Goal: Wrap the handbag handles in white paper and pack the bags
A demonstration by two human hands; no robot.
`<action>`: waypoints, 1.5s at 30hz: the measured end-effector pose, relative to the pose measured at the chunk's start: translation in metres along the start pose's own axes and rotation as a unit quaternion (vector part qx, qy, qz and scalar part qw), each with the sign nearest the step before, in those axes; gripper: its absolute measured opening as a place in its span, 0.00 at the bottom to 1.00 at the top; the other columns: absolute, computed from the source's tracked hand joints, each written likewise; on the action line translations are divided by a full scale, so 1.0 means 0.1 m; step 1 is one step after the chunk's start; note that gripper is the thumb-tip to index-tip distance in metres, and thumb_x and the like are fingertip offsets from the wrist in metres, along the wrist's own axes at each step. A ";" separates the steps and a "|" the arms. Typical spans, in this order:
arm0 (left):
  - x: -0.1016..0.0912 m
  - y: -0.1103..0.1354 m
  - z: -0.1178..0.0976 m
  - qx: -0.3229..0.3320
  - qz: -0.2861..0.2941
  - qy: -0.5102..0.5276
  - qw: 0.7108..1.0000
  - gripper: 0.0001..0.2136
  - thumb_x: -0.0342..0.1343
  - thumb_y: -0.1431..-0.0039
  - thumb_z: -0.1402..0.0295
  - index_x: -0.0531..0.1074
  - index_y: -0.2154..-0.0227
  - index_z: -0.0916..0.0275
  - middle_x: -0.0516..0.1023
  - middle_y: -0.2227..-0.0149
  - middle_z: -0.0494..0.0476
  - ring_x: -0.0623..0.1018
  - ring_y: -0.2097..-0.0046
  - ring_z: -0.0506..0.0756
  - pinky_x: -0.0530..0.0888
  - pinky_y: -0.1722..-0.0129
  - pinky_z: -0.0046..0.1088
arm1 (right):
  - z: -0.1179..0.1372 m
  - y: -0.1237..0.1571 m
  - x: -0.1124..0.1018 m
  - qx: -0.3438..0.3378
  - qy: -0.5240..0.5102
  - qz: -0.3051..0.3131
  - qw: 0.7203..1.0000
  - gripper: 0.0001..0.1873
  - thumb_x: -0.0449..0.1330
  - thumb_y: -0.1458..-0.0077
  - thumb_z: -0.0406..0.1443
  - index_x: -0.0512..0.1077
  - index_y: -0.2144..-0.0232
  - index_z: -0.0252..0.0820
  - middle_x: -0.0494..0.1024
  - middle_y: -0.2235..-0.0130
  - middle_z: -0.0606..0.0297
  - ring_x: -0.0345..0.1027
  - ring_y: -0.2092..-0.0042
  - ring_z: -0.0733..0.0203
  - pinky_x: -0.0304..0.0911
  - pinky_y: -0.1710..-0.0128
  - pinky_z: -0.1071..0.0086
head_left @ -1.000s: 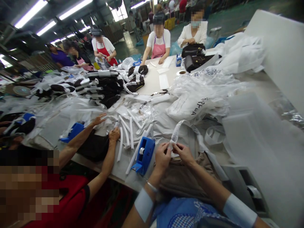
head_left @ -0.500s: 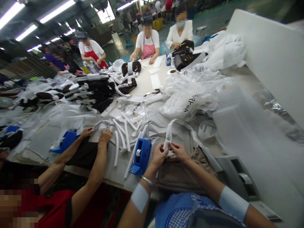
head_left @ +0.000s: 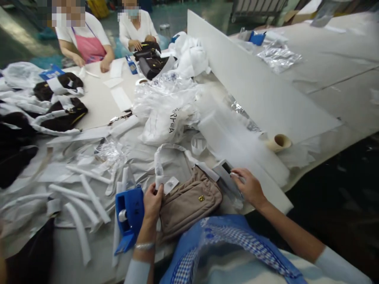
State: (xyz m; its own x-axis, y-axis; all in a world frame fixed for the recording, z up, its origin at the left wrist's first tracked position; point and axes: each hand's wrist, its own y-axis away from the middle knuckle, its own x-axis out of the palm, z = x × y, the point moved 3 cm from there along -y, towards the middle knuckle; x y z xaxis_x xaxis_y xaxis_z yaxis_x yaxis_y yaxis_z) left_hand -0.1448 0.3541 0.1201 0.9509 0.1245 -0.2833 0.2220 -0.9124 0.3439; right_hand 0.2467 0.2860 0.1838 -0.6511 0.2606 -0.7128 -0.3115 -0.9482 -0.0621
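A taupe fabric handbag (head_left: 189, 201) with a small gold emblem lies in front of me. Its strap (head_left: 159, 159) is wrapped in white padding and arches up behind it. My left hand (head_left: 153, 203) pinches the strap's wrapped lower end at the bag's left side. To the right of the bag, my right hand (head_left: 251, 189) is at a grey tape dispenser (head_left: 220, 169), fingers closed near its tape roll. What those fingers hold is too small to make out. A blue tape dispenser (head_left: 130, 217) stands just left of my left hand.
White foam strips (head_left: 78, 232) lie to the left. Clear plastic bags (head_left: 162, 122) and a translucent foam sheet (head_left: 237, 146) are behind the handbag. A large white board (head_left: 251, 79) leans beyond, near a cardboard tube (head_left: 280, 142). Two co-workers stand across the table among dark bags (head_left: 152, 67).
My right hand has left the strap and moved right to the grey dispenser. My left hand still holds the strap end. The view has swung right, and the neighbour's hands are out of sight.
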 end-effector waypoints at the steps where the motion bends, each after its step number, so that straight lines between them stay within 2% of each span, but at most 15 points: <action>1: 0.00 0.00 0.00 -0.001 0.001 -0.001 1.000 0.23 0.61 0.49 0.54 0.75 0.55 0.66 0.79 0.68 0.53 0.76 0.69 0.53 0.71 0.70 0.25 | -0.22 0.05 -0.16 0.012 0.043 -0.025 0.999 0.17 0.58 0.44 0.48 0.79 0.60 0.45 0.77 0.50 0.54 0.69 0.47 0.47 0.60 0.42 0.53; 3: 0.00 -0.01 0.02 -0.008 0.003 -0.001 1.000 0.24 0.61 0.50 0.53 0.75 0.54 0.66 0.79 0.69 0.53 0.75 0.70 0.52 0.71 0.71 0.25 | -0.61 0.15 -0.32 0.052 0.088 -0.016 0.995 0.18 0.59 0.47 0.50 0.80 0.66 0.45 0.74 0.45 0.53 0.64 0.41 0.43 0.54 0.37 0.50; 5: 0.00 -0.01 0.04 -0.017 0.004 -0.005 1.000 0.26 0.62 0.51 0.53 0.75 0.54 0.66 0.79 0.69 0.52 0.74 0.72 0.52 0.70 0.72 0.24 | -0.89 0.25 -0.33 0.112 0.090 0.020 0.989 0.19 0.59 0.50 0.52 0.80 0.70 0.46 0.74 0.44 0.53 0.62 0.40 0.42 0.53 0.37 0.48; 8: 0.00 -0.02 0.05 -0.024 0.001 0.008 1.000 0.26 0.63 0.52 0.53 0.75 0.53 0.66 0.79 0.69 0.52 0.75 0.72 0.51 0.70 0.72 0.24 | -1.08 0.34 -0.27 0.189 0.045 0.063 0.979 0.22 0.59 0.51 0.54 0.82 0.71 0.45 0.73 0.42 0.53 0.68 0.44 0.42 0.63 0.45 0.52; 11: 0.00 0.00 0.04 -0.030 0.003 0.036 0.999 0.26 0.63 0.52 0.53 0.75 0.53 0.65 0.79 0.68 0.52 0.76 0.71 0.51 0.72 0.71 0.24 | -1.05 0.35 -0.25 0.237 -0.064 0.072 0.967 0.23 0.61 0.52 0.54 0.83 0.70 0.43 0.71 0.40 0.53 0.73 0.50 0.45 0.70 0.57 0.60; 14: 0.00 0.01 0.03 -0.032 0.003 0.043 0.999 0.26 0.64 0.53 0.54 0.75 0.53 0.66 0.79 0.69 0.52 0.76 0.71 0.51 0.72 0.71 0.24 | -0.93 0.33 -0.31 0.255 -0.145 0.076 0.953 0.22 0.65 0.57 0.53 0.83 0.72 0.42 0.70 0.39 0.51 0.74 0.52 0.43 0.69 0.60 0.61; 17: 0.00 0.01 0.04 -0.031 -0.001 0.043 0.999 0.27 0.64 0.53 0.54 0.75 0.53 0.66 0.79 0.70 0.52 0.76 0.72 0.52 0.72 0.71 0.24 | -0.80 0.31 -0.38 0.257 -0.154 0.093 0.950 0.21 0.67 0.60 0.54 0.82 0.75 0.43 0.71 0.40 0.51 0.70 0.46 0.39 0.66 0.51 0.57; 21: -0.01 0.00 0.06 -0.028 -0.003 0.039 0.999 0.28 0.63 0.52 0.53 0.74 0.52 0.66 0.78 0.71 0.52 0.76 0.71 0.52 0.72 0.71 0.25 | -0.73 0.34 -0.47 0.256 -0.163 0.088 0.949 0.19 0.67 0.58 0.53 0.80 0.78 0.44 0.71 0.40 0.54 0.64 0.41 0.40 0.52 0.38 0.52; 23: -0.01 0.00 0.05 -0.026 -0.001 0.030 0.999 0.28 0.63 0.52 0.52 0.74 0.52 0.66 0.78 0.72 0.51 0.75 0.72 0.52 0.71 0.72 0.24 | -0.72 0.40 -0.52 0.258 -0.176 0.080 0.946 0.18 0.66 0.56 0.53 0.80 0.76 0.45 0.72 0.41 0.56 0.63 0.39 0.41 0.46 0.35 0.52; 25: -0.01 0.00 0.04 -0.026 -0.005 0.028 0.999 0.28 0.64 0.53 0.52 0.75 0.52 0.66 0.77 0.73 0.51 0.75 0.72 0.52 0.71 0.72 0.24 | -0.71 0.47 -0.60 0.264 -0.192 0.060 0.943 0.18 0.66 0.55 0.52 0.80 0.74 0.45 0.74 0.42 0.57 0.62 0.39 0.43 0.45 0.34 0.53; 29: 0.00 -0.01 0.02 -0.035 -0.010 0.045 0.998 0.27 0.64 0.54 0.54 0.75 0.54 0.67 0.79 0.69 0.53 0.77 0.69 0.53 0.73 0.69 0.25 | -0.66 0.58 -0.80 0.270 -0.185 0.028 0.944 0.18 0.66 0.55 0.53 0.81 0.71 0.46 0.77 0.45 0.58 0.65 0.41 0.42 0.48 0.35 0.53; 33: 0.00 -0.02 0.03 -0.039 -0.013 0.027 0.999 0.28 0.64 0.54 0.53 0.75 0.53 0.66 0.79 0.70 0.53 0.76 0.70 0.53 0.72 0.70 0.25 | -0.67 0.70 -0.87 0.320 -0.155 0.086 0.931 0.25 0.66 0.57 0.55 0.82 0.66 0.43 0.82 0.56 0.55 0.72 0.50 0.42 0.61 0.42 0.52; 36: 0.00 -0.02 0.03 -0.038 -0.022 0.017 0.999 0.28 0.64 0.55 0.52 0.76 0.54 0.66 0.78 0.71 0.53 0.76 0.71 0.53 0.72 0.71 0.25 | -0.74 0.78 -0.82 0.361 -0.167 0.106 0.911 0.29 0.68 0.62 0.56 0.81 0.66 0.39 0.83 0.63 0.56 0.75 0.56 0.47 0.68 0.51 0.57; 40: 0.00 -0.01 0.03 -0.033 -0.022 0.024 0.999 0.27 0.63 0.54 0.53 0.76 0.54 0.66 0.78 0.71 0.52 0.75 0.71 0.53 0.72 0.70 0.26 | -0.80 0.83 -0.76 0.385 -0.209 0.092 0.894 0.29 0.72 0.66 0.55 0.80 0.69 0.38 0.81 0.70 0.59 0.75 0.64 0.55 0.70 0.56 0.62; 45: -0.01 -0.03 0.07 -0.037 -0.024 0.038 0.998 0.27 0.64 0.54 0.53 0.76 0.54 0.67 0.79 0.69 0.54 0.76 0.70 0.53 0.72 0.68 0.27 | -0.83 0.89 -0.82 0.373 -0.202 0.099 0.900 0.28 0.71 0.64 0.55 0.80 0.69 0.38 0.80 0.70 0.60 0.73 0.67 0.58 0.70 0.62 0.65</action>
State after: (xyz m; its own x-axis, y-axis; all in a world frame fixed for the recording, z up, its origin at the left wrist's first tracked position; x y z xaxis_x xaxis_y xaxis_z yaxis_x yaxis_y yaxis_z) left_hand -0.1474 0.3540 0.1135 0.9520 0.1985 -0.2331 0.2797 -0.8736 0.3983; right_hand 0.3302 0.1652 0.1783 -0.8970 0.2872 -0.3361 -0.4409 -0.6365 0.6328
